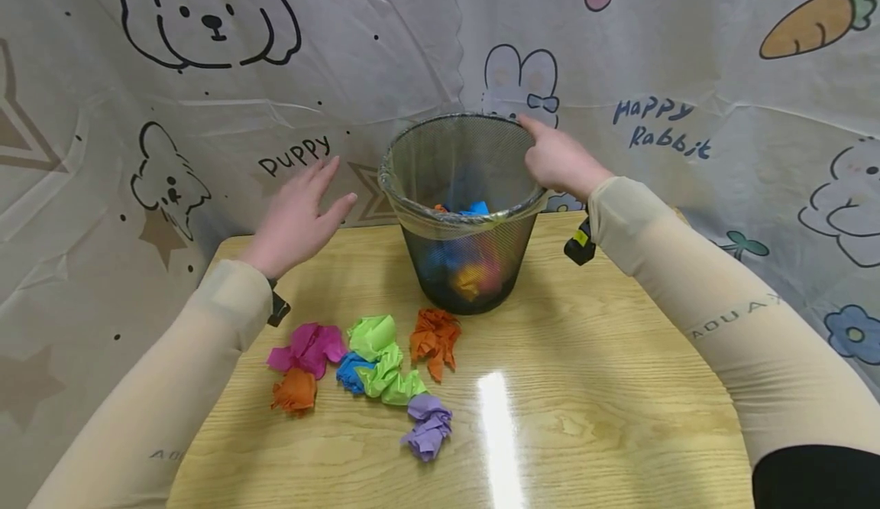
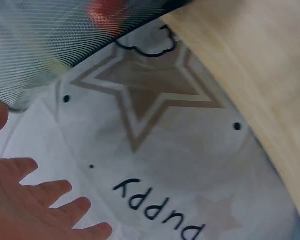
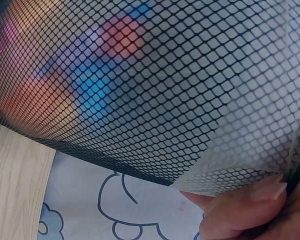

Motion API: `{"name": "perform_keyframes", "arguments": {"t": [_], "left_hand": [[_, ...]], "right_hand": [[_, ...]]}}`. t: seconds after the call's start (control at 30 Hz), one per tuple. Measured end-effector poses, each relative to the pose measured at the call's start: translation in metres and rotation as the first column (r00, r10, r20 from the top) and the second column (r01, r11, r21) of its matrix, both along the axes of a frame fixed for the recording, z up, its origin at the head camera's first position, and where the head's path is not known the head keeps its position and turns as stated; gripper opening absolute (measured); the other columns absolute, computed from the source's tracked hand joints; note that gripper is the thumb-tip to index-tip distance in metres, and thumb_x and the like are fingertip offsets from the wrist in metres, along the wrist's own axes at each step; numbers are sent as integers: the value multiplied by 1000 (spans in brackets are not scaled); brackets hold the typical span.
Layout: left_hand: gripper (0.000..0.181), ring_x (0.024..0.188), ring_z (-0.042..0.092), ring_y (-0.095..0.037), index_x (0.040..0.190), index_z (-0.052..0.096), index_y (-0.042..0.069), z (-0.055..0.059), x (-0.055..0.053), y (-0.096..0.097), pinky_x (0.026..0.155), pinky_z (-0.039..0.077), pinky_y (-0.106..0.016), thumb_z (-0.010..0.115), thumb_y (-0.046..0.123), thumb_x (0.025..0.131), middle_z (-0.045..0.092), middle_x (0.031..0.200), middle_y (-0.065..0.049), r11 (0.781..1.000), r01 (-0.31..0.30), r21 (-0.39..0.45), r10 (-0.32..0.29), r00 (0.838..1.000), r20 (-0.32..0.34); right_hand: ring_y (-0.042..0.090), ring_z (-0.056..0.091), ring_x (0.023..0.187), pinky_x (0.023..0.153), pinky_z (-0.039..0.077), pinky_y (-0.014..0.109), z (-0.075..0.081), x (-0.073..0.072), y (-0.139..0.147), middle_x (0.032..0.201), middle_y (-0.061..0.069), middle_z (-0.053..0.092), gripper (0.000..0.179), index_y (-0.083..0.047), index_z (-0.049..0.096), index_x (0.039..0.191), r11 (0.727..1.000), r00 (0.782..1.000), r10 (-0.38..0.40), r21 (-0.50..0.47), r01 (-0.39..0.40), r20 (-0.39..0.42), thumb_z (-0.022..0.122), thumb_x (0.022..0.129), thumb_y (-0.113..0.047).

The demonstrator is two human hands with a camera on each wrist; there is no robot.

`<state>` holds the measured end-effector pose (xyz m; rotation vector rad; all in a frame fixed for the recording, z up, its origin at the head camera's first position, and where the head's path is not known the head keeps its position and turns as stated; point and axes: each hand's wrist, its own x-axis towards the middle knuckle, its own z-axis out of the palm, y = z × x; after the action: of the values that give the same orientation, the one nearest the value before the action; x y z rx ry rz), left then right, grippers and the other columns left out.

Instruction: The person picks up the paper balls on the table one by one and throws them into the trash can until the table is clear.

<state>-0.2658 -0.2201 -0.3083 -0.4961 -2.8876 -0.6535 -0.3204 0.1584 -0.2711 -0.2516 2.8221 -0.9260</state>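
Note:
A black mesh wastebasket (image 1: 450, 260) with a clear liner over its rim stands at the back of the table. Crumpled blue, orange, pink and yellow paper (image 1: 474, 276) lies inside it, also visible through the mesh in the right wrist view. My right hand (image 1: 564, 159) grips the rim on the right side, index finger along the edge; in the right wrist view its fingers (image 3: 245, 210) are curled at the liner's edge. To the left of the basket, apart from it, my left hand (image 1: 296, 215) is raised with fingers spread, holding nothing; the left wrist view shows its fingers (image 2: 50, 192) extended.
Several crumpled paper balls lie on the wooden table (image 1: 605, 387) before the basket: magenta (image 1: 312, 348), orange (image 1: 294, 391), blue (image 1: 352, 371), green (image 1: 388, 379), a second orange (image 1: 435, 337) and purple (image 1: 428, 426). A printed cloth (image 1: 412, 35) hangs behind the table.

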Motion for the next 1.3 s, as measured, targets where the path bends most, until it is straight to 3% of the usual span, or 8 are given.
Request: {"name": "perform_keyframes", "arguments": {"t": [0.2,0.37,0.53,0.77,0.87,0.97,1.1,1.3], "left_hand": [[80,150,19,-47,165,20,14,-23,2,-7,119,18,-67,48,58,103,19,166,-24,997,37,-67,-29,992,125],[82,151,19,-45,165,22,15,-40,7,-9,119,20,-65,52,57,102,20,167,-22,988,104,-111,-76,969,234],[80,150,24,-44,163,29,15,-56,15,-7,120,23,-63,60,53,100,24,166,-21,971,204,-124,-151,929,339],[68,147,34,-41,158,43,16,-76,29,4,119,28,-60,68,35,98,37,160,-17,930,349,-115,-256,839,480],[63,145,36,-41,156,47,17,-83,34,7,118,30,-60,69,26,97,39,159,-18,909,398,-126,-281,807,520],[61,144,37,-42,154,50,19,-89,39,10,116,32,-61,69,19,96,37,160,-20,890,435,-137,-297,782,548],[63,144,35,-45,152,52,21,-96,44,14,115,32,-64,69,12,92,33,161,-23,877,459,-143,-302,757,580],[67,144,34,-47,151,54,19,-103,47,17,114,34,-64,71,8,87,32,161,-25,880,453,-146,-288,751,594]], "right_hand": [[11,33,51,46,42,28,0,0,0,171,8,10,70,-25,1,166,1000,1000,1,5,-1,-3,25,103,-8],[11,34,52,47,43,28,-1,0,0,171,8,10,69,-25,1,167,1000,1000,-2,6,2,-6,24,103,-9],[15,42,59,50,44,29,-1,0,1,171,8,9,69,-24,1,166,1000,1000,3,6,-2,-8,24,103,-8],[14,39,57,50,44,29,-1,-1,1,171,7,10,68,-23,2,167,1000,1000,4,4,-4,-13,23,103,-8],[18,46,66,53,45,31,-1,-1,1,171,8,9,68,-22,2,167,1000,1000,7,1,-7,-14,23,103,-8],[25,52,86,57,47,33,-1,-1,1,171,7,8,68,-21,1,166,1000,1000,10,-2,-10,-16,22,103,-8],[30,53,99,55,47,33,-1,-1,1,171,7,8,68,-22,2,166,1000,1000,10,-4,-10,-18,22,103,-8],[30,48,125,60,48,35,-1,1,0,171,7,9,68,-22,2,167,1000,1000,4,0,-4,-18,23,103,-8]]}}
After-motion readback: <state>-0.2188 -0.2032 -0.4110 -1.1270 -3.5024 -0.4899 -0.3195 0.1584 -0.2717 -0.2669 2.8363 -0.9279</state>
